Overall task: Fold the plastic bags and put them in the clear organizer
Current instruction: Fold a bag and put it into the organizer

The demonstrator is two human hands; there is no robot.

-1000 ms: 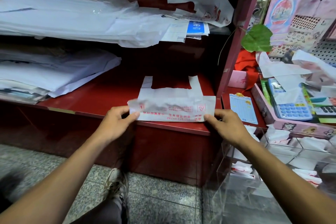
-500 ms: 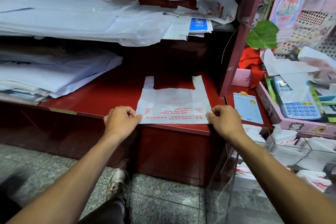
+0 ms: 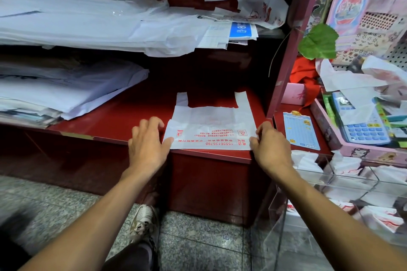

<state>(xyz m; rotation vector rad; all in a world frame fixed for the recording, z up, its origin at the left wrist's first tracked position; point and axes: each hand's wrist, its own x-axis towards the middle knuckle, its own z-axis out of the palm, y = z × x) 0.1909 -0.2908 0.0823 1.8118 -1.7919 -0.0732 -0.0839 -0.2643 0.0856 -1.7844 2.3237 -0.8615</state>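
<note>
A white plastic bag point(image 3: 211, 123) with red print lies flat on the red shelf point(image 3: 119, 121), handles pointing away, its bottom part folded up towards them. My left hand point(image 3: 147, 145) rests at the bag's lower left corner, fingers spread, thumb touching the edge. My right hand point(image 3: 271, 147) has curled fingers pinching the lower right corner. The clear organizer point(image 3: 343, 180) stands low at the right, with several folded white bags point(image 3: 383, 218) inside its compartments.
Stacks of white sheets and bags point(image 3: 66, 90) fill the left of both shelves. A red upright post point(image 3: 286, 68) borders the shelf on the right. Beyond it are a pink tray point(image 3: 330, 130) with a calculator point(image 3: 365, 130) and loose bags point(image 3: 352, 79). My shoe point(image 3: 143, 222) is on the tiled floor.
The bag's bottom edge was lifted and folded up, then pressed flat by both fists. Now my left hand has opened its fingers; the right hand stays at the corner.
</note>
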